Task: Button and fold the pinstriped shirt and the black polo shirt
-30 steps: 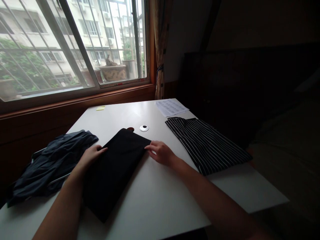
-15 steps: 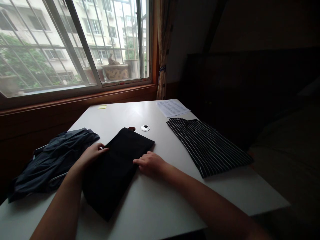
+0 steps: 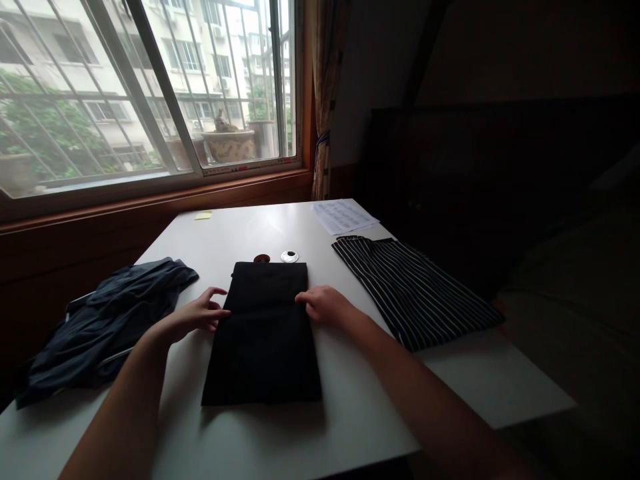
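A folded black garment (image 3: 265, 347) lies lengthwise before me, its near edge casting a shadow on the white table (image 3: 370, 400). My left hand (image 3: 203, 312) has its left edge between thumb and fingers, with the index finger spread away above the cloth. On the opposite edge, my right hand (image 3: 325, 305) pinches the fabric, its fingers curled in. The underside of the garment is hidden, and so are the fingertips beneath it.
A crumpled dark blue-grey garment (image 3: 115, 320) lies at the left. A black-and-white striped garment (image 3: 415, 287) lies flat at the right. Behind are printed papers (image 3: 343, 217), a yellow note (image 3: 203, 215), a round silver disc (image 3: 289, 257) and a dark round hole (image 3: 262, 258).
The black garment has turned from a slant to nearly straight and shifted right, baring the dark round hole. Both hands have moved with it, the right one farther up and right.
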Action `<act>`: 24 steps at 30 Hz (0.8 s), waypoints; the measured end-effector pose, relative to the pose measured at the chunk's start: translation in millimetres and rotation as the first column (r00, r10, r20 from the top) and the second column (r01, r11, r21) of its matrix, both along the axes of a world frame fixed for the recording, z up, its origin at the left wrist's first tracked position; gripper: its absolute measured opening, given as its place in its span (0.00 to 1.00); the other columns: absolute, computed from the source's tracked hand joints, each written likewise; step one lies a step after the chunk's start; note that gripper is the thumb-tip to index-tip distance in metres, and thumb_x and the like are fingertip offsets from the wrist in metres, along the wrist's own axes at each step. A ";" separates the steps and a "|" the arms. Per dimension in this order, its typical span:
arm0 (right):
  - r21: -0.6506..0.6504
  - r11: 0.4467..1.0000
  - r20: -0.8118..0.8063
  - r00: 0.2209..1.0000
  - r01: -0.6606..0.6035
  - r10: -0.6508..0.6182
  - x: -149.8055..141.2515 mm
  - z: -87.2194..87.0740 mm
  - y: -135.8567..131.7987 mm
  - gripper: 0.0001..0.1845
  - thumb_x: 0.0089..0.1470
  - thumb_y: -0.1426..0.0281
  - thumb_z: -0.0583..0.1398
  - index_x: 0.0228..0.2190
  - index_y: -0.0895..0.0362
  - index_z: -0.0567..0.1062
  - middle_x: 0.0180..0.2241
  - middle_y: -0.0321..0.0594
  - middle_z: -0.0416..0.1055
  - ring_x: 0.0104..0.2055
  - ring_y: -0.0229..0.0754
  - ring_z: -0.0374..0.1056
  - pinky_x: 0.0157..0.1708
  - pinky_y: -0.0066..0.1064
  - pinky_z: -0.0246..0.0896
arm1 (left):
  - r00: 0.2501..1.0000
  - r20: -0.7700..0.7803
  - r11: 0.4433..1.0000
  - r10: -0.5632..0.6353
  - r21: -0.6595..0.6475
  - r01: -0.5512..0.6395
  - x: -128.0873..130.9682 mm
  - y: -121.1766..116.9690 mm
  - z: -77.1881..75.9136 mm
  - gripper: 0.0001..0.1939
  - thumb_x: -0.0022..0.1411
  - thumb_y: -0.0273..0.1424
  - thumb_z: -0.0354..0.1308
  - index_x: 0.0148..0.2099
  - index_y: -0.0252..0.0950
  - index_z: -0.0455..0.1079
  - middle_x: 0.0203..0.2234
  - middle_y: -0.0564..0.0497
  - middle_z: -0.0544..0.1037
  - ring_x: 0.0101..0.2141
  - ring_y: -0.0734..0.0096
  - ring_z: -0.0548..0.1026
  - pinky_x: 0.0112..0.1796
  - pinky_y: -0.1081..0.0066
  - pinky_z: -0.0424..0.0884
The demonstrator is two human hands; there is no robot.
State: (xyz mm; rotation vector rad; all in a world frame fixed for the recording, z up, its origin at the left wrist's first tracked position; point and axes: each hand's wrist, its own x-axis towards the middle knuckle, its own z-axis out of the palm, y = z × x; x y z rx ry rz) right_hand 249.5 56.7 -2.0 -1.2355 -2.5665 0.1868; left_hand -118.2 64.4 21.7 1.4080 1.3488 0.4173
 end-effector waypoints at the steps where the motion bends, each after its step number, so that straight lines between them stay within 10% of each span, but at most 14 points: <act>1: -0.004 1.000 -0.023 1.000 0.007 -0.007 2.0 -0.3 0.9 0.20 0.53 0.79 0.57 0.45 0.50 0.78 0.39 0.38 0.78 0.42 0.44 0.72 0.45 0.33 0.61 | 1.000 0.009 1.000 0.005 0.007 -0.005 1.9 0.4 -0.6 0.44 0.51 0.49 0.69 0.63 0.42 0.53 0.30 0.56 0.72 0.28 0.70 0.72 0.32 0.69 0.69; 12: -0.101 0.972 -0.274 0.933 0.212 -0.232 -9.2 -4.7 -5.8 0.17 0.66 0.59 0.56 0.51 0.53 0.72 0.46 0.43 0.73 0.48 0.45 0.69 0.48 0.33 0.62 | 0.995 -0.048 0.969 0.082 0.235 -0.069 20.6 0.0 -0.6 0.48 0.54 0.51 0.66 0.70 0.44 0.48 0.36 0.52 0.73 0.29 0.70 0.70 0.29 0.71 0.65; 24: -0.535 0.830 -0.328 0.868 0.155 -0.373 -22.3 -1.3 -17.6 0.38 0.52 0.55 0.66 0.60 0.51 0.63 0.38 0.41 0.74 0.37 0.47 0.70 0.37 0.33 0.60 | 0.997 0.066 0.999 0.050 -0.005 -0.049 21.5 -3.7 2.7 0.55 0.51 0.45 0.71 0.72 0.52 0.41 0.37 0.50 0.75 0.28 0.69 0.73 0.26 0.73 0.64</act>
